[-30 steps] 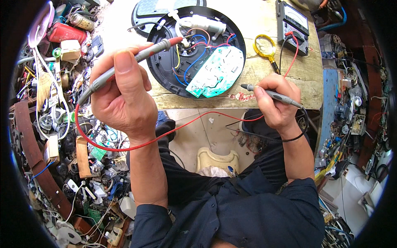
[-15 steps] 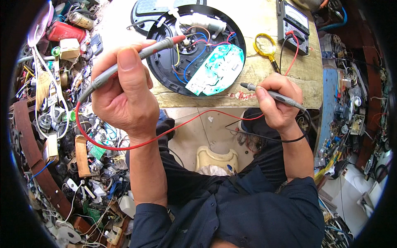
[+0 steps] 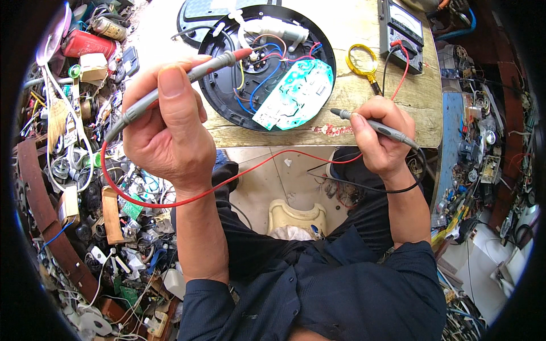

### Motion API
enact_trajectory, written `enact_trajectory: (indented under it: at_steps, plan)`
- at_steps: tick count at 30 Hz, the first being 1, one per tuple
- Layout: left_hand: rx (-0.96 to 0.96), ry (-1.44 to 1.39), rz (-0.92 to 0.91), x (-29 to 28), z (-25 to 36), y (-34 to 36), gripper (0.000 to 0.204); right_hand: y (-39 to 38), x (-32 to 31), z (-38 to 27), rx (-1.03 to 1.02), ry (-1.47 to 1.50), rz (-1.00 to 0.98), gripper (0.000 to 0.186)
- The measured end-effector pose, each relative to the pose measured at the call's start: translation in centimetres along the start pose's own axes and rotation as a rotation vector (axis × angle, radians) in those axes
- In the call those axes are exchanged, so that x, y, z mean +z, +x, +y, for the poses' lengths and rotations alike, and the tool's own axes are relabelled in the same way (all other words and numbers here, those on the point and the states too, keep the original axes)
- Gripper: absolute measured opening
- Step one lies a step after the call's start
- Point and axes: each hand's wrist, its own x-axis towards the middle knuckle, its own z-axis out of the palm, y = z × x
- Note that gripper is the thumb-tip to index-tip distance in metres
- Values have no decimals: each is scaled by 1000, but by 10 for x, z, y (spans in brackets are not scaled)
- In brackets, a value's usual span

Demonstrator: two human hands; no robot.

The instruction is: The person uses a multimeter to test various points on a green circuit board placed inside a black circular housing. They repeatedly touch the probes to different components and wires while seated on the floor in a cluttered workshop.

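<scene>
My left hand (image 3: 170, 122) is closed round a grey test probe with a red tip (image 3: 211, 67), its red lead looping down below the wrist. The tip is over the left part of a round black appliance housing (image 3: 219, 96); I cannot tell if it touches anything. In my right hand (image 3: 382, 136) is a second grey probe with a dark tip (image 3: 372, 126), just right of the housing's rim. A green circuit board (image 3: 298, 96) lies in the housing, with coloured wires (image 3: 264, 85) and a white plastic tube (image 3: 278, 28) behind it.
An analog multimeter (image 3: 401, 37) sits at the table's back right, the leads plugged in. A yellow-rimmed magnifying glass (image 3: 362, 61) lies beside it on the wooden table (image 3: 421, 128). Heaps of electronic scrap (image 3: 131, 256) crowd the left; more parts (image 3: 478, 165) are at right.
Both hands keep their grip on the probes and have barely moved. The whole view has shifted slightly, with the table and housing appearing a little further left and up.
</scene>
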Motion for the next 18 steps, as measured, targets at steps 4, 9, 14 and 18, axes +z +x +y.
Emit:
enact_trajectory:
  at_steps: [4, 9, 14, 18]
  plan:
    - [9, -6, -3, 0, 0, 0, 23, 0, 1, 1, 2, -8, -7, 9]
    - [50, 54, 5, -1, -3, 0, 28, 2, 1, -3, 18, -23, -40, 8]
    - [65, 37, 1, -2, -6, 0, 27, 3, 1, -2, 26, 0, -55, 7]
    - [65, 34, 15, -2, -7, 0, 26, 2, 3, -1, 23, -12, -60, 7]
